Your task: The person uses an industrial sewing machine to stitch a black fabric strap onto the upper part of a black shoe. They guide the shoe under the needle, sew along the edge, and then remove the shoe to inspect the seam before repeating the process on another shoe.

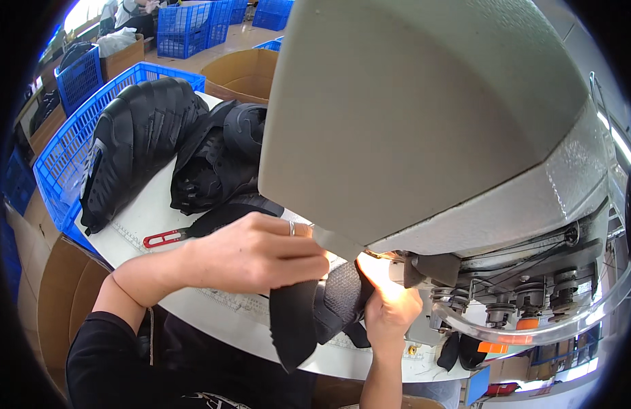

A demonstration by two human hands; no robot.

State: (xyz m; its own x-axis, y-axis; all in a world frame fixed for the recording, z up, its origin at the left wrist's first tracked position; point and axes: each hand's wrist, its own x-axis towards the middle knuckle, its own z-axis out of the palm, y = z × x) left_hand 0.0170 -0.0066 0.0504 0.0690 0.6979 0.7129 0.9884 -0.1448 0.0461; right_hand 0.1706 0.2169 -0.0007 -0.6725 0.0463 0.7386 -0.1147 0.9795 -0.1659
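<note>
Under the head of a large grey-green sewing machine [424, 123], my two hands hold a black shoe upper [342, 293] with a grey mesh patch. My left hand [257, 252], with a ring on one finger, has its fingers closed on the upper's left edge. A black flap [293, 324] hangs down below those fingers. On the other side my right hand [392, 307] grips the upper, its thumb lit by the machine's lamp. The machine head hides the needle and the upper's far end. Beside my left wrist lies a red-handled thread snipper [163, 238].
Stacked black shoe uppers [148, 129] and a looser pile [217, 163] lie on the white table [152, 198]. A blue plastic crate [56, 167] and a cardboard bin [244, 73] stand behind it. Thread tension knobs [529, 298] project at right. Someone sits far back.
</note>
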